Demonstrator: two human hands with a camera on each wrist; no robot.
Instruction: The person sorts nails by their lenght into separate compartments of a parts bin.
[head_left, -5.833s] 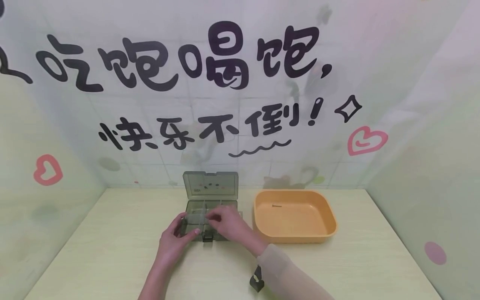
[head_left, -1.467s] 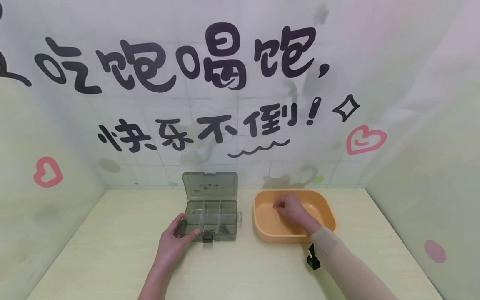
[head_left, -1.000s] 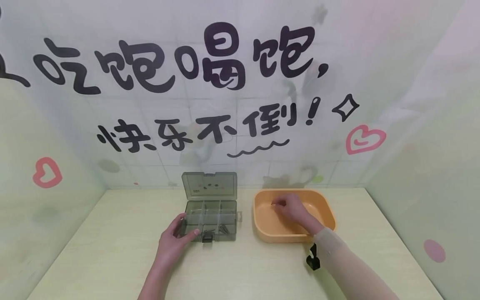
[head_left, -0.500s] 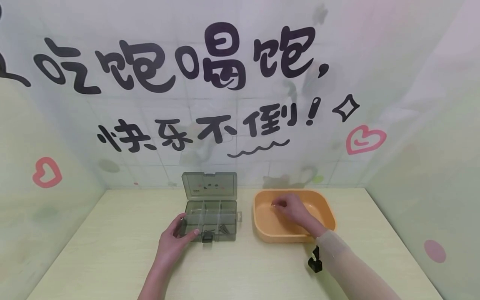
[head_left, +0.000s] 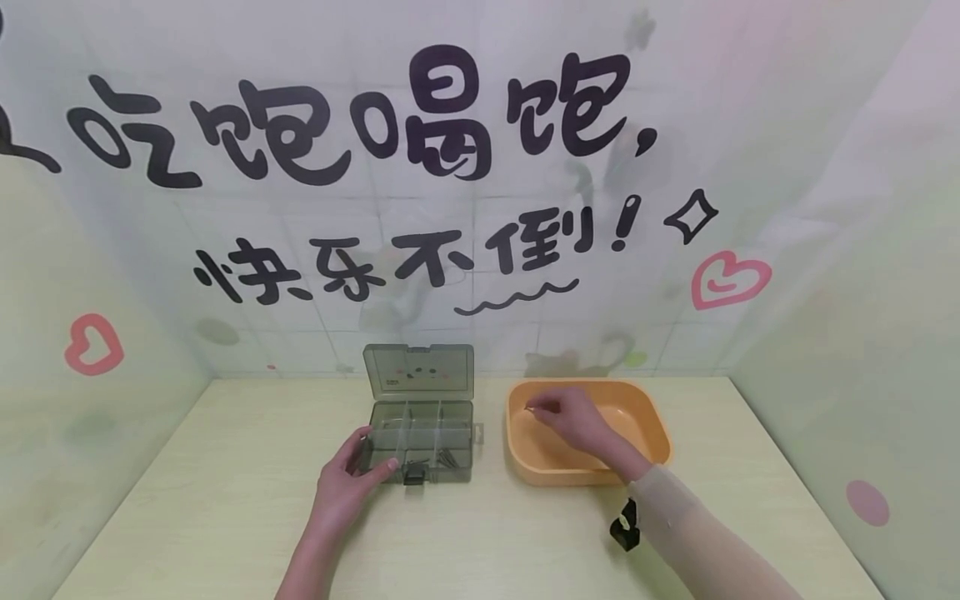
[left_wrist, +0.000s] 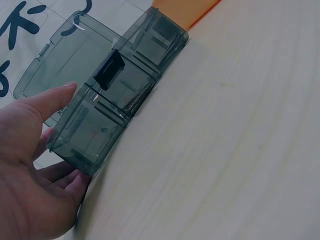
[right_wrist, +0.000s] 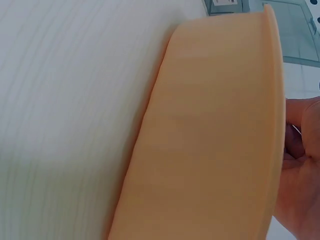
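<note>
A smoky, see-through compartment box (head_left: 454, 475) stands on the table with its lid (head_left: 444, 379) raised at the back. Several screws (head_left: 447, 457) lie in its front right compartment, and more dark bits show in the front middle one. My left hand (head_left: 343, 479) grips the box's left end, thumb (left_wrist: 60, 95) over the front rim and fingers around the side. Over the left part of the orange tray (head_left: 585, 477), my right hand (head_left: 576, 417) pinches a small screw (head_left: 530, 408) between thumb and fingertips. In the right wrist view the tray wall hides those fingertips.
The tray stands a short gap to the right of the box. A black clasp (head_left: 413, 475) hangs at the box's front. A black device (head_left: 624, 527) is on my right wrist, below the tray. A printed sheet (head_left: 247, 200) forms the back wall.
My right hand went from the box to the tray and took up the screw lying there. In the last half second it shifted left with it. The left hand stayed on the box.
</note>
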